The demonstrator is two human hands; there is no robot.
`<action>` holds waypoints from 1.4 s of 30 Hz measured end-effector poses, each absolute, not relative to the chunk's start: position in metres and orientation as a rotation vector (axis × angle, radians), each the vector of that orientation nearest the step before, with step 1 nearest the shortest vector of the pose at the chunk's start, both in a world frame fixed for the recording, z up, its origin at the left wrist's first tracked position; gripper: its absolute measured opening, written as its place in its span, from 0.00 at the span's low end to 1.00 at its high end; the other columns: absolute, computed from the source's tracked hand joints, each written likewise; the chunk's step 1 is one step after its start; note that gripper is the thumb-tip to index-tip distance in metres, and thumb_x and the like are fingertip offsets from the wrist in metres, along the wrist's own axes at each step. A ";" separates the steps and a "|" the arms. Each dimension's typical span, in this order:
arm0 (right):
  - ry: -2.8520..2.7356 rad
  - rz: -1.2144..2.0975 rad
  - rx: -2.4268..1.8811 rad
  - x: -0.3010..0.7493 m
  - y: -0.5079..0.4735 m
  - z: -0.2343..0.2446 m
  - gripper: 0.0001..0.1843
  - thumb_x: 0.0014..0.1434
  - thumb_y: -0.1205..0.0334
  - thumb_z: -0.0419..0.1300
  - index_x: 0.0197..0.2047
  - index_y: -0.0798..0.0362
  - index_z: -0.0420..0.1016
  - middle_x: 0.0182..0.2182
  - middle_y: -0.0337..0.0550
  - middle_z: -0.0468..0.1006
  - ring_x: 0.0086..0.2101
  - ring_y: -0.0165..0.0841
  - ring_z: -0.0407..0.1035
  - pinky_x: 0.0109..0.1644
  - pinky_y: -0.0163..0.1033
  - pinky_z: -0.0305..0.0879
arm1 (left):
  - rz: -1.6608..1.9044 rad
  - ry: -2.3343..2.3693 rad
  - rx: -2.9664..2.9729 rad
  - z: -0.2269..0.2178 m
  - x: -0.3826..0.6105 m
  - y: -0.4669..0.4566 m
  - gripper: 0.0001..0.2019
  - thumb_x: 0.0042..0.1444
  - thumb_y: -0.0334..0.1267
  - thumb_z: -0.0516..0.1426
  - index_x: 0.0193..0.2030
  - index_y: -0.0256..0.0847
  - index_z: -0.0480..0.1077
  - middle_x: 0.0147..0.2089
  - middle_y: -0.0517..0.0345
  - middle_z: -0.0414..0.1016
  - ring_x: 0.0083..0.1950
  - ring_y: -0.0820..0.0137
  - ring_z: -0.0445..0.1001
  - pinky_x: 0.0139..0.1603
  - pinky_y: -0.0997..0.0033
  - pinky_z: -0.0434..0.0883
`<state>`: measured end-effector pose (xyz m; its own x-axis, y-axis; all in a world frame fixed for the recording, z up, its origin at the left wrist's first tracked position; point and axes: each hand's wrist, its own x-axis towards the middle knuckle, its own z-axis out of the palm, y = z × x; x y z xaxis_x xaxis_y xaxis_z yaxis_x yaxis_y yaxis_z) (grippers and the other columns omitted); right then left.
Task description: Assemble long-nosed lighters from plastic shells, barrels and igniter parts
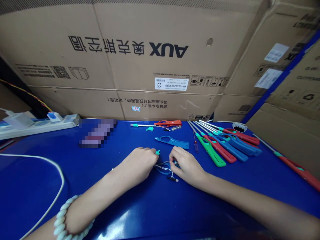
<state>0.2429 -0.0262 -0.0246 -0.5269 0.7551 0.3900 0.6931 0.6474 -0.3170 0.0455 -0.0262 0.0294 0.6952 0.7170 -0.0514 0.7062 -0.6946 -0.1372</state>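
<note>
Between my two hands lies a blue lighter casing (163, 169) with its looped handle, partly hidden by my fingers. My left hand (141, 163) is closed around its left end, and a small teal plastic piece (157, 152) sticks out past the fingers. My right hand (186, 165) is closed at the casing's right end, thumb and fingertips together. Thin white wires (163, 166) run across the casing to a small black igniter part (172, 179) hanging below. Just beyond my hands rests a separate blue casing half (172, 142).
Several finished-looking lighters in green (212, 154), red and blue lie fanned at the right, beside a small screwdriver (196, 145). Behind are an opened red lighter (170, 123) and a loose teal trigger (150, 129). A power strip (45, 126) and white cable (60, 173) are left; cardboard boxes (125, 73) wall the back.
</note>
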 end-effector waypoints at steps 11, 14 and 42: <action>-2.365 0.223 -1.139 0.242 -0.026 -0.024 0.10 0.52 0.76 0.52 0.28 0.51 0.59 0.28 0.38 0.67 0.32 0.32 0.62 0.35 0.35 0.60 | 0.036 -1.181 -2.758 0.034 0.050 -0.023 0.05 0.60 0.31 0.55 0.34 0.37 0.71 0.35 0.53 0.73 0.39 0.63 0.74 0.37 0.67 0.66; -2.355 0.226 -1.130 0.242 -0.026 -0.025 0.10 0.52 0.76 0.52 0.28 0.51 0.59 0.28 0.38 0.66 0.31 0.32 0.61 0.35 0.35 0.59 | -0.034 -1.131 -2.781 0.028 0.057 -0.022 0.06 0.61 0.33 0.54 0.35 0.37 0.71 0.36 0.53 0.73 0.40 0.62 0.73 0.38 0.65 0.66; -2.307 0.297 -1.026 0.243 -0.027 -0.029 0.11 0.50 0.78 0.52 0.31 0.52 0.64 0.33 0.41 0.67 0.36 0.33 0.62 0.40 0.36 0.61 | -0.290 -1.165 -2.984 0.011 0.057 -0.015 0.08 0.56 0.24 0.51 0.33 0.40 0.67 0.33 0.59 0.71 0.36 0.68 0.70 0.34 0.73 0.64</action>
